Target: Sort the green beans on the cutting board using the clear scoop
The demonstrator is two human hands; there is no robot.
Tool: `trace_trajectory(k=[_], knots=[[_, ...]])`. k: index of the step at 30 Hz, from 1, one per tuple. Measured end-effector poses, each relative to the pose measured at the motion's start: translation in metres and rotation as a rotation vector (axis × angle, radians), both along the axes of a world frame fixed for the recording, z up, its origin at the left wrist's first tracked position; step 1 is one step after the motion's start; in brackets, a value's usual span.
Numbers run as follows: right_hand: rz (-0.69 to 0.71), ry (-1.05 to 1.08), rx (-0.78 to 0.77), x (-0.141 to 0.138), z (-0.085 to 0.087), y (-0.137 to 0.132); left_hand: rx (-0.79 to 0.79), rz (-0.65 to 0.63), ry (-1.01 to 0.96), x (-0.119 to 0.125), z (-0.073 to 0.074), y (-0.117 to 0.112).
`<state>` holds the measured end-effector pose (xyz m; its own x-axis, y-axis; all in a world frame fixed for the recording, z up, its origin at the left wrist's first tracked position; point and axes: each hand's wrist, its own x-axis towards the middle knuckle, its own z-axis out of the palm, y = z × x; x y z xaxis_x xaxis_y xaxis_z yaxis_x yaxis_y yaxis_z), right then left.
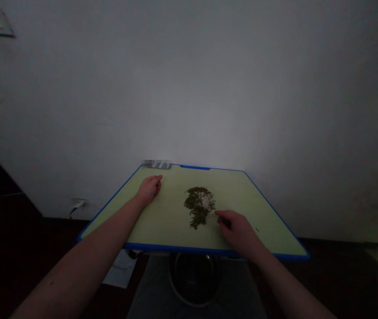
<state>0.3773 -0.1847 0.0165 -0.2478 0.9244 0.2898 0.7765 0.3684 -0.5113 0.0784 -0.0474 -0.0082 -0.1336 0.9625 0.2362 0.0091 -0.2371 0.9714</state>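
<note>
A loose pile of small dark-green grains [195,200], like dried beans, lies spread on the pale yellow-green tabletop [172,230]. Paler grains [206,202] form a patch on its right side. At the pile's lower right, my right hand [233,225] is closed around a thin tool with two fine prongs, which looks like tweezers [211,216]; the tips point left to the grains. My left hand [149,188] rests on the table left of the pile, fingers curled in, with nothing visible in them.
The table has a blue rim [189,249] and stands against a grey wall [189,88]. A flat object [159,165] lies at its far left corner. Below the near edge, a dark round bowl [195,279] sits between my legs. A plug [78,205] is at the wall, left.
</note>
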Motion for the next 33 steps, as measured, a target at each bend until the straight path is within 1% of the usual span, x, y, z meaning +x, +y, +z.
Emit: trace_trajectory(k=[3, 7, 10, 14, 18, 21, 26, 29, 33], knots=[[0.000, 0.016, -0.002, 0.001, 0.003, 0.000, 0.009, -0.005, 0.006, -0.002, -0.003, 0.002], [0.057, 0.040, 0.013, -0.004, 0.003, -0.001, 0.006, -0.002, 0.025, -0.002, -0.005, 0.003], [0.086, 0.035, 0.006, -0.008, 0.001, -0.002, 0.003, 0.009, 0.016, 0.000, -0.002, 0.001], [0.066, 0.039, 0.008, -0.008, -0.003, -0.002, -0.010, 0.014, 0.085, 0.001, 0.003, -0.003], [0.027, 0.072, -0.022, 0.004, -0.004, -0.001, -0.036, 0.020, 0.075, 0.001, 0.005, -0.004], [-0.034, 0.110, -0.062, 0.020, -0.003, 0.002, -0.027, 0.020, 0.055, 0.001, 0.003, -0.002], [-0.099, 0.117, -0.059, 0.045, 0.000, 0.013, -0.023, 0.010, 0.053, 0.003, 0.004, -0.003], [-0.071, 0.104, -0.075, 0.047, -0.002, 0.019, -0.027, 0.024, 0.080, 0.005, 0.007, -0.005], [0.002, 0.089, -0.072, 0.039, -0.005, 0.026, -0.018, 0.020, 0.062, 0.005, 0.004, -0.003]])
